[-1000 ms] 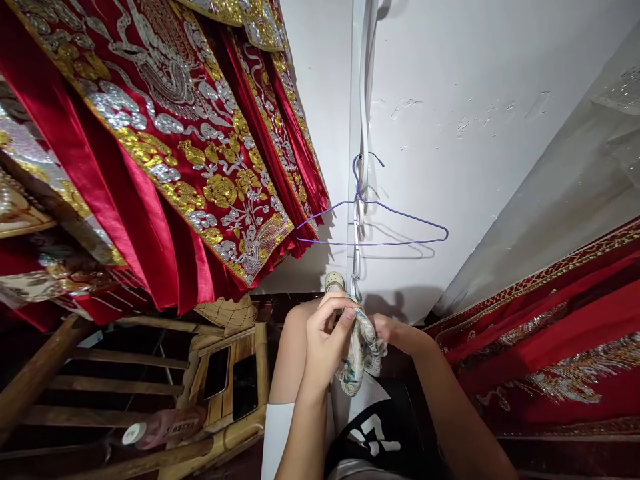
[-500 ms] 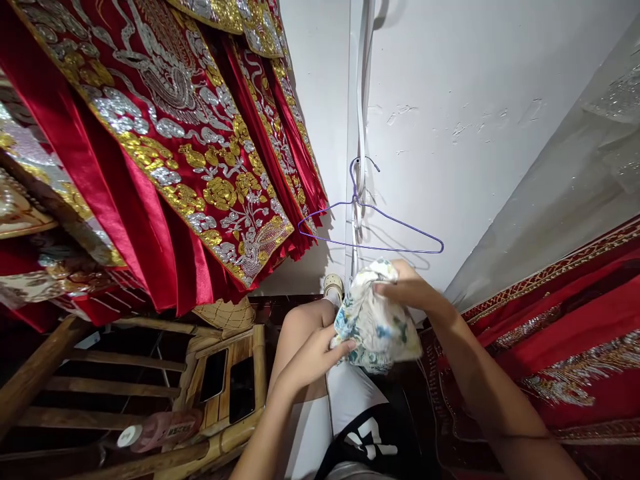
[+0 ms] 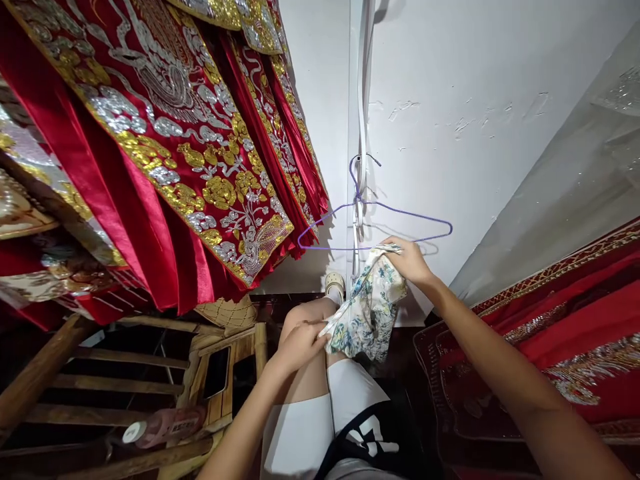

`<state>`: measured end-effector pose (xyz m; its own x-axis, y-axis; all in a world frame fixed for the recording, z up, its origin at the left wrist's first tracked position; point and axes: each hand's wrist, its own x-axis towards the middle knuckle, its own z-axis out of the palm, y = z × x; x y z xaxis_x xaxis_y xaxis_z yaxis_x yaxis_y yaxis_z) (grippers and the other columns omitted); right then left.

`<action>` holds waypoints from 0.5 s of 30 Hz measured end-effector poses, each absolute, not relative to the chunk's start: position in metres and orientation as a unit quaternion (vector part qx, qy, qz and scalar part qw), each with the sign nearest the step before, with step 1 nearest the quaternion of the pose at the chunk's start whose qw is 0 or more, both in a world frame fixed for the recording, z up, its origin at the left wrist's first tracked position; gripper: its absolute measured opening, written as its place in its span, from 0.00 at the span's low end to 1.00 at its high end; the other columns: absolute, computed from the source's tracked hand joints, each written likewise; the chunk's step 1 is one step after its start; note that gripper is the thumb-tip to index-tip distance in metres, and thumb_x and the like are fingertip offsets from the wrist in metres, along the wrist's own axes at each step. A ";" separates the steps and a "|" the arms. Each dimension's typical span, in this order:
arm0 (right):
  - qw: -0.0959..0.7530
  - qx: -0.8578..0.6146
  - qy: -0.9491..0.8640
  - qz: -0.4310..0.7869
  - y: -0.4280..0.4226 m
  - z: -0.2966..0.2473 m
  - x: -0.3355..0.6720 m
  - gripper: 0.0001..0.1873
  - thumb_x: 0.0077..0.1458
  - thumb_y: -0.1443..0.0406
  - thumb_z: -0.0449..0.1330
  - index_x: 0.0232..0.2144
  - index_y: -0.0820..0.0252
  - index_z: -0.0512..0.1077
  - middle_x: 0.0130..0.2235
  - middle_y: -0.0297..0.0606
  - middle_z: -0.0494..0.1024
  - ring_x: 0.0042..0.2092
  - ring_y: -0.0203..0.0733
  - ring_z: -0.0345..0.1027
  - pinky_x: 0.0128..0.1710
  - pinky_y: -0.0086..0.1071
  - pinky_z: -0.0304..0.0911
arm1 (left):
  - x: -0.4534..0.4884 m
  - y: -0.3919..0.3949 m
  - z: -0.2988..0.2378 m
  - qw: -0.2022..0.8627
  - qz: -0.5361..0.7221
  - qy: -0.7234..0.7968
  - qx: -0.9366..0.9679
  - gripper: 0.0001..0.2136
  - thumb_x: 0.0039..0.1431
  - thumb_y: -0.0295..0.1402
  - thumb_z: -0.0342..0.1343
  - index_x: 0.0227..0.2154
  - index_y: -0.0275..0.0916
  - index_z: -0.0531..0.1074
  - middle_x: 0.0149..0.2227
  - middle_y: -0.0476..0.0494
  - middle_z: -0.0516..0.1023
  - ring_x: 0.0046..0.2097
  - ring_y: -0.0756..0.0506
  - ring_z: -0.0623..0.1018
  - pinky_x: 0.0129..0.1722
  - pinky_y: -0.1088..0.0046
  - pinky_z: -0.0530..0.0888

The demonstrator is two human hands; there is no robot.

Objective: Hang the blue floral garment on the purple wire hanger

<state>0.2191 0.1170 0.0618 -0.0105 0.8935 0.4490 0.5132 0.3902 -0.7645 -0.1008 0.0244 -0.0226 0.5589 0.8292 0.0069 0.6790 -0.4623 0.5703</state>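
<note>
Floral cloth point(image 3: 367, 303), white with blue, green and yellow print, held up between both hands, just beyond the knees and below the purple hanger point(image 3: 359, 198). Near left corner pinched in the grip of the left hand point(image 3: 303, 343), thumb on top. Far edge, at upper right, pinched in the grip of the right hand point(image 3: 407, 260). Cloth drawn on a slant between the two; lower right part left hanging in loose folds.

Lower bar of hanger partly covered by cloth and right hand; whether it is touched cannot be told. Hanger hung by its hook on a white strip point(image 3: 361, 87) running down the white wall point(image 3: 450, 173).

To the left, a red garment point(image 3: 220, 193) worked in gold and silver. At near left, a bamboo frame point(image 3: 260, 340), on which two dark phones point(image 3: 217, 371) are laid side by side; beside them a pink bottle point(image 3: 167, 425) with white cap, lying tilted. To the right, red fabric point(image 3: 575, 340), trimmed with beadwork. One pale shoe point(image 3: 333, 280) noted beyond the knee.
</note>
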 end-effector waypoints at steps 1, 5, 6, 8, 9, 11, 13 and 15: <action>0.485 -0.519 -0.675 0.197 0.115 0.066 0.224 0.09 0.49 0.65 0.59 0.31 0.59 0.79 0.32 0.37 0.81 0.35 0.46 0.72 0.35 0.34 0.63 | -0.104 0.030 -0.022 0.239 0.142 0.455 0.846 0.15 0.69 0.40 0.47 0.41 0.43 0.79 0.44 0.41 0.84 0.49 0.38 0.78 0.51 0.63 0.71; 0.509 -0.538 -0.642 0.200 0.104 0.082 0.240 0.06 0.44 0.62 0.61 0.23 0.59 0.75 0.23 0.33 0.73 0.27 0.39 0.63 0.28 0.31 0.54 | -0.118 0.055 0.000 0.110 0.184 0.523 0.825 0.15 0.68 0.33 0.45 0.46 0.42 0.78 0.62 0.37 0.75 0.62 0.33 0.68 0.58 0.47 0.65; 0.513 -0.540 -0.635 0.202 0.101 0.085 0.243 0.06 0.43 0.62 0.61 0.22 0.59 0.74 0.22 0.32 0.71 0.26 0.38 0.61 0.27 0.31 0.52 | -0.120 0.060 0.010 0.082 0.203 0.532 0.818 0.15 0.68 0.33 0.44 0.44 0.42 0.77 0.65 0.37 0.71 0.64 0.32 0.66 0.59 0.45 0.64; 0.520 -0.543 -0.626 0.206 0.096 0.089 0.247 0.07 0.42 0.61 0.62 0.22 0.59 0.73 0.21 0.31 0.69 0.25 0.36 0.58 0.26 0.31 0.51 | -0.120 0.066 0.031 0.043 0.250 0.536 0.805 0.14 0.69 0.35 0.44 0.38 0.41 0.76 0.68 0.38 0.67 0.65 0.31 0.62 0.59 0.42 0.62; 0.522 -0.544 -0.623 0.209 0.094 0.090 0.246 0.07 0.42 0.61 0.63 0.21 0.59 0.73 0.20 0.30 0.69 0.25 0.36 0.57 0.26 0.31 0.50 | -0.119 0.068 0.041 0.036 0.275 0.532 0.800 0.14 0.69 0.36 0.44 0.35 0.40 0.75 0.68 0.39 0.66 0.65 0.31 0.62 0.60 0.42 0.62; 0.524 -0.543 -0.620 0.216 0.090 0.090 0.242 0.07 0.42 0.61 0.64 0.21 0.59 0.73 0.20 0.31 0.69 0.25 0.36 0.58 0.26 0.31 0.51 | -0.113 0.071 0.061 0.048 0.321 0.511 0.796 0.14 0.70 0.37 0.43 0.33 0.41 0.71 0.66 0.39 0.68 0.63 0.33 0.63 0.61 0.44 0.62; 0.520 -0.537 -0.620 0.238 0.085 0.088 0.233 0.08 0.41 0.61 0.65 0.21 0.60 0.74 0.22 0.33 0.73 0.26 0.39 0.63 0.27 0.31 0.55 | -0.102 0.077 0.077 0.071 0.361 0.476 0.799 0.13 0.70 0.37 0.43 0.32 0.41 0.68 0.61 0.38 0.73 0.62 0.35 0.65 0.62 0.49 0.64; 0.494 -0.520 -0.640 0.275 0.078 0.087 0.223 0.08 0.43 0.61 0.66 0.25 0.60 0.77 0.27 0.37 0.78 0.30 0.43 0.69 0.29 0.32 0.60 | -0.089 0.087 0.090 0.072 0.400 0.451 0.795 0.10 0.68 0.35 0.45 0.32 0.41 0.67 0.56 0.37 0.76 0.60 0.37 0.69 0.61 0.52 0.65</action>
<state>0.2229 0.0780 0.0866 0.0286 0.9380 0.3456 0.3946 0.3070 -0.8660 -0.0893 0.0869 0.0900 0.2736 0.7739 0.5711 0.6588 -0.5834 0.4750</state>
